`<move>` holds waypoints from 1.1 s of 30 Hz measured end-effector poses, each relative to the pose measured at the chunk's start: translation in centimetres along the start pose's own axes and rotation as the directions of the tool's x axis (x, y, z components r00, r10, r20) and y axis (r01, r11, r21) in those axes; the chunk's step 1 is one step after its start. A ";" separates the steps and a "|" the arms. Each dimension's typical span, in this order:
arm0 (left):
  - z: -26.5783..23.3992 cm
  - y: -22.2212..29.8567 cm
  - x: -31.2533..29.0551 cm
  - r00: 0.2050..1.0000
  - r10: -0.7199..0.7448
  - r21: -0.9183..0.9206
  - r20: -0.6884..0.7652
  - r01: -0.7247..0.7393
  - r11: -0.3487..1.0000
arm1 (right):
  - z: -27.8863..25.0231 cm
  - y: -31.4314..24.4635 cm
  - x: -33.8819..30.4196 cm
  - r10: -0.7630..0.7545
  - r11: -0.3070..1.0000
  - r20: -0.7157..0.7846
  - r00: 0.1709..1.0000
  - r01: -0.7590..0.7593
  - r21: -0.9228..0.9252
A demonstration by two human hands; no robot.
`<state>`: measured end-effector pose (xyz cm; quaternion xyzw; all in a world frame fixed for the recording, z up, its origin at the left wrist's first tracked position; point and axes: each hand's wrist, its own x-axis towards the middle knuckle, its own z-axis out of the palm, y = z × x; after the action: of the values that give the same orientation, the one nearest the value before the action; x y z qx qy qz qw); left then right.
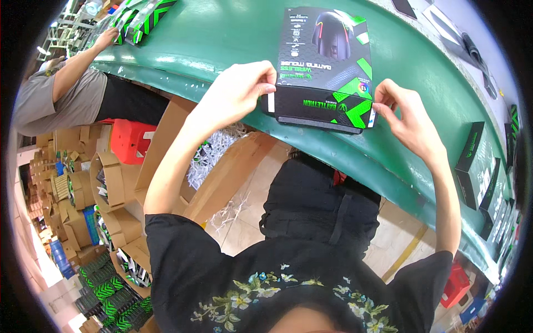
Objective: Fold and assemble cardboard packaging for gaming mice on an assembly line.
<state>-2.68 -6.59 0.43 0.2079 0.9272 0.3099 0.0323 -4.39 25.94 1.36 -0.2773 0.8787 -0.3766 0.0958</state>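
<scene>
Box: black and green mouse box (pixel 325 66) lies flat on green tabletop (pixel 222 39).
Left hand (pixel 236 91): pinches white sticker on near left corner.
Right hand (pixel 408 114): pinches near right corner sticker.
Progress: sealing seems under way, stickers not yet pressed flat.

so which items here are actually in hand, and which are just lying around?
In hand:
- black-and-green mouse box, on the green table
- left hand pinching its near-left corner
- right hand pinching its near-right corner

Lying about:
- boxes at the table's right
- cardboard cartons
- red stool
- co-worker's hand
</scene>
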 end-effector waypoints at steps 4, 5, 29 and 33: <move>1.2 0.4 -0.6 0.986 0.120 0.214 -0.115 -0.093 0.972 | 0.7 0.5 -0.6 -0.025 0.997 -0.045 0.999 0.021 -0.074; 1.5 0.3 -0.7 0.960 0.224 0.330 -0.168 -0.160 0.930 | 1.0 0.6 -0.8 -0.064 0.988 -0.098 0.993 0.049 -0.148; 3.3 0.4 -1.3 0.955 0.113 0.068 -0.276 -0.098 0.993 | 4.5 -6.2 -10.1 0.184 0.907 -0.485 0.855 0.042 0.419; 4.1 1.0 -1.2 0.955 0.064 0.042 -0.289 -0.054 0.998 | 13.1 -13.4 -3.8 -0.356 0.841 -0.252 0.900 0.426 0.334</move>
<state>-0.39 -4.07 -2.30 0.1883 0.9203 0.3223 -0.1167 9.23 12.55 1.59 -0.3920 0.7181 -0.5749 -0.0111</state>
